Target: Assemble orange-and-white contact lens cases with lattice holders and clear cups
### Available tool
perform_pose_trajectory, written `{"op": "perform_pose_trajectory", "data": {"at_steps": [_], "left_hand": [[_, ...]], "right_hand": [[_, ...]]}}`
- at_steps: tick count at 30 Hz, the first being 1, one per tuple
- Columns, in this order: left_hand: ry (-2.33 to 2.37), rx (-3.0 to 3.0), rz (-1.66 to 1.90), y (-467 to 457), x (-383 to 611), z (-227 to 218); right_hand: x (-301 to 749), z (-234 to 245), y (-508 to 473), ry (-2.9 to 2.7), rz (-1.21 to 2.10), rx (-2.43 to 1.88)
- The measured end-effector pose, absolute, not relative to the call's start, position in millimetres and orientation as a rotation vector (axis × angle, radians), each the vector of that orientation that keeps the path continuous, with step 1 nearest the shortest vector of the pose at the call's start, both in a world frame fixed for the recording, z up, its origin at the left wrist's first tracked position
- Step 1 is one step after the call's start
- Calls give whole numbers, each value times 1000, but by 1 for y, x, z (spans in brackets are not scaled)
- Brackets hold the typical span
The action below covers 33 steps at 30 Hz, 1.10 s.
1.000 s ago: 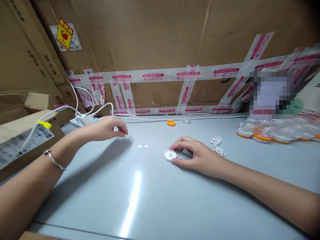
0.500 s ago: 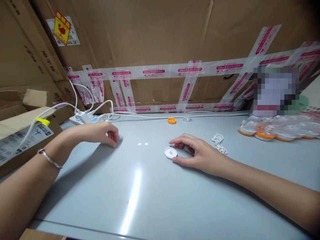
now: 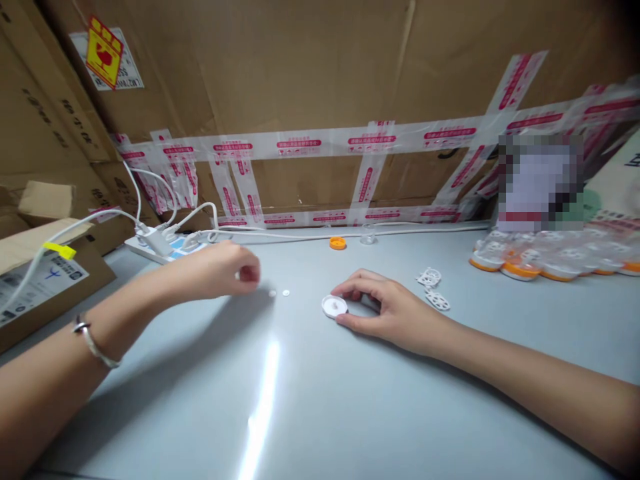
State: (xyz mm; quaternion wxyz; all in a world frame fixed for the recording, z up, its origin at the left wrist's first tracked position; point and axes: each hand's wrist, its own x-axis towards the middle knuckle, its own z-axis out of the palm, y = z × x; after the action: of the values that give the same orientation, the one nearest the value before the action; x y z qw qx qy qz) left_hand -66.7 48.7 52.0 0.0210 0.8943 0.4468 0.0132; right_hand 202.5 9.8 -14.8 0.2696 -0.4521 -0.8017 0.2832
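My right hand (image 3: 383,303) grips a shallow round white part (image 3: 335,307) by its edge, thumb at the near side and fingers at the far side. The part has a raised rim and a small mark at its centre. My left hand (image 3: 235,270) hovers with curled fingers just left of two small white discs (image 3: 286,293). Its fingertips come together; whether anything is between them is hidden. Beyond my right hand lie an orange round part (image 3: 337,243) and a clear round cup (image 3: 369,235). White openwork pieces (image 3: 437,299) rest to its right.
A power strip (image 3: 163,250) with white cables and an open cardboard box (image 3: 50,267) are at the left. A large taped carton (image 3: 300,80) stands along the table's back. At the right, several bagged white-and-orange round items (image 3: 520,267) lie before a blurred-out object.
My left hand has moved right, close to the small discs. My right hand's fingers have closed in on the round white part. The view has shifted slightly.
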Motion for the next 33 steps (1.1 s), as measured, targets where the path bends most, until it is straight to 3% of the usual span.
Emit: {"op": "perform_pose_trajectory", "data": {"at_steps": [4, 11, 19, 33], "left_hand": [[955, 2890, 440, 40, -12, 37], [712, 2850, 713, 42, 11, 2], [599, 2757, 800, 44, 9, -7], [409, 3151, 838, 45, 3, -10]], "right_hand": [[202, -16, 12, -2156, 756, -1202], [203, -18, 13, -2154, 752, -1167], [205, -19, 15, -2156, 727, -1153], [206, -17, 12, -2176, 684, -1142]]}}
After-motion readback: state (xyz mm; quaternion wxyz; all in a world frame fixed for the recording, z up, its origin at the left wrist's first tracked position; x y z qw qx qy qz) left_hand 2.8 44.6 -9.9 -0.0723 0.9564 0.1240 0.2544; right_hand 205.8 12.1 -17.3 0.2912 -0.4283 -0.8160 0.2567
